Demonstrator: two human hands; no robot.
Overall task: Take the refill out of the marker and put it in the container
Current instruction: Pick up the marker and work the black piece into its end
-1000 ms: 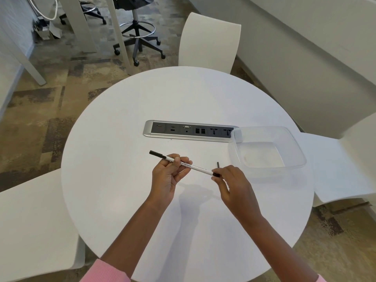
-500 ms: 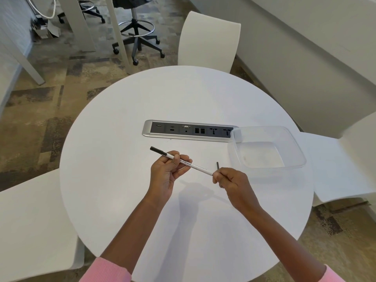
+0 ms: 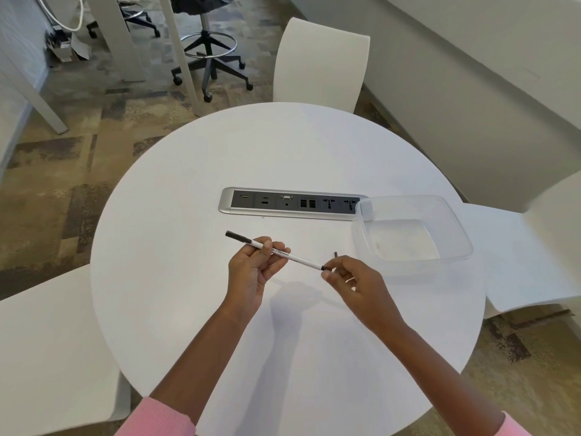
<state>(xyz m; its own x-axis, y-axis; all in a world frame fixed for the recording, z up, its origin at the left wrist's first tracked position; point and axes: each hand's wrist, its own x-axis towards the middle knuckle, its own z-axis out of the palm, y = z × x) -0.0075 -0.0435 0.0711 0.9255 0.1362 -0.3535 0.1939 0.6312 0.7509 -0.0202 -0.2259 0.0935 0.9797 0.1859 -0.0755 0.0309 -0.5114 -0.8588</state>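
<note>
1. The round white desk has lots of bare room in front of the hands and on the left.
2. A clear container sits near the desk's right edge, touching the end of the gray plug strip.
3. White chairs stand close around the desk.
4. The marker is up in the air over the middle of the desk. It lies slanted: its black cap points far-left and its other end points near-right.
5. The left hand is wrapped around the marker's middle.
6. The right hand pinches the marker's dark near-right end with its fingertips.
7. A small dark piece sits just past the right hand.
</note>
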